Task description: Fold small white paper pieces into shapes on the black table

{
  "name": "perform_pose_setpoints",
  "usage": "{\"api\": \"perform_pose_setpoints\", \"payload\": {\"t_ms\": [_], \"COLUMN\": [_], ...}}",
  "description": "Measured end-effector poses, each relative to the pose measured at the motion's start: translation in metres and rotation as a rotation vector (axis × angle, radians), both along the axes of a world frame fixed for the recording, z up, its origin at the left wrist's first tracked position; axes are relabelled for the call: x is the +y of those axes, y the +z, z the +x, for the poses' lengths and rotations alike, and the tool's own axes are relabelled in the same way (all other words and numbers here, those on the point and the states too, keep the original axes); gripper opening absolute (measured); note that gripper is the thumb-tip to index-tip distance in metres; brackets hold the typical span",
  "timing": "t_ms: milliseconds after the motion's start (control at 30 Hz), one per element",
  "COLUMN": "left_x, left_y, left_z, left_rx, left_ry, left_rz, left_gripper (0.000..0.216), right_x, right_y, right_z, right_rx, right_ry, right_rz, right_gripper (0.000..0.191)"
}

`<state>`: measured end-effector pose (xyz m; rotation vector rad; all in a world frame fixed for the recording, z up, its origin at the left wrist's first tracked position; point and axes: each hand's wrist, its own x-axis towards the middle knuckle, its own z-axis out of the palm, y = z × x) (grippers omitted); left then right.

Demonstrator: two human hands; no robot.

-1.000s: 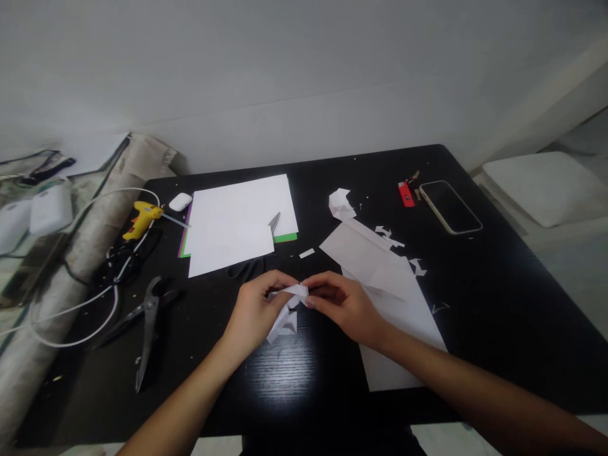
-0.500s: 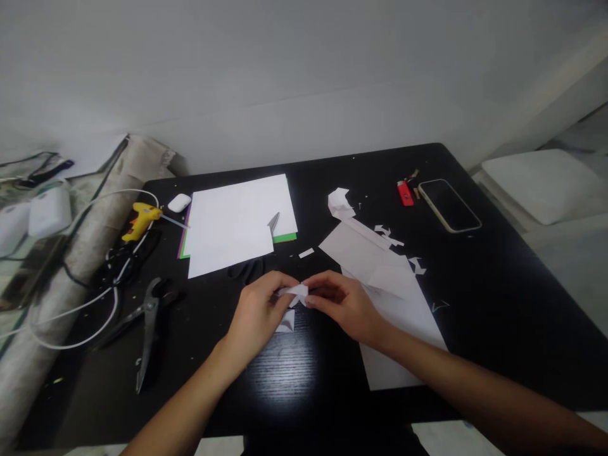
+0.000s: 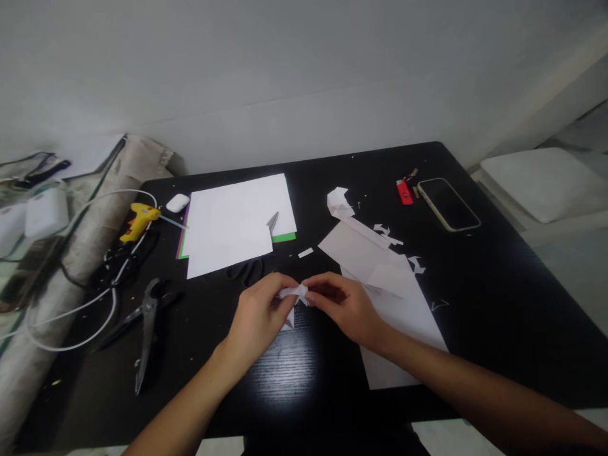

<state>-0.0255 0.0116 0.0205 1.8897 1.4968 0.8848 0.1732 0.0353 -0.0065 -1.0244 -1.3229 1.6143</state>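
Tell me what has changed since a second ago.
Less of the folded white paper shows below the left hand, which now hides more of it. Nothing was let go: the right hand still pinches its end. The yellow glue gun, red lighter and phone stayed put.

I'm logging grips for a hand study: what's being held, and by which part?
A small folded white paper: the left hand pinches its left part, the right hand its right end, both with thumb and fingers.
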Motion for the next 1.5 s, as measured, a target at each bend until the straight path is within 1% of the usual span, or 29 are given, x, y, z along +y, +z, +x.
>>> {"api": "perform_pose_setpoints", "payload": {"t_ms": [133, 333, 567, 800, 900, 1033, 1133, 1233, 1367, 1500], "left_x": [0.0, 0.0, -0.001, 0.003, 0.002, 0.0, -0.001, -0.002, -0.004, -0.005], "left_y": [0.0, 0.004, 0.003, 0.006, 0.009, 0.011, 0.012, 0.013, 0.013, 0.012], "left_z": [0.0, 0.0, 0.0, -0.005, -0.005, -0.004, -0.002, 0.001, 0.003, 0.003], "left_rx": [-0.009, 0.015, 0.029, 0.067, 0.089, 0.092, 0.101, 0.103, 0.078, -0.043], "left_ry": [-0.026, -0.082, -0.087, -0.154, -0.159, -0.136, -0.124, -0.113, -0.066, -0.006], "left_rz": [0.023, 0.098, 0.1, 0.128, 0.136, 0.134, 0.137, 0.132, 0.081, -0.083], "left_gripper": [0.016, 0.014, 0.014, 0.012, 0.012, 0.01, 0.01, 0.009, 0.009, 0.009], "right_x": [0.0, 0.0, 0.0, 0.002, -0.001, -0.005, -0.006, -0.007, -0.007, -0.007], "right_y": [-0.001, 0.001, 0.001, -0.001, 0.001, 0.005, 0.005, 0.003, -0.001, -0.004], "right_z": [0.0, 0.001, 0.001, 0.002, 0.001, 0.001, 0.0, 0.0, 0.0, 0.001], "right_rx": [-0.016, -0.029, -0.033, -0.07, -0.113, -0.183, -0.248, -0.303, -0.341, -0.373], "right_ry": [-0.011, 0.005, 0.008, -0.025, -0.04, -0.044, -0.072, -0.091, -0.096, -0.086], "right_rz": [-0.017, 0.01, 0.025, 0.049, 0.149, 0.378, 0.54, 0.662, 0.737, 0.76], "right_gripper": [0.022, 0.02, 0.018, 0.018, 0.016, 0.025, 0.022, 0.023, 0.029, 0.03]}}
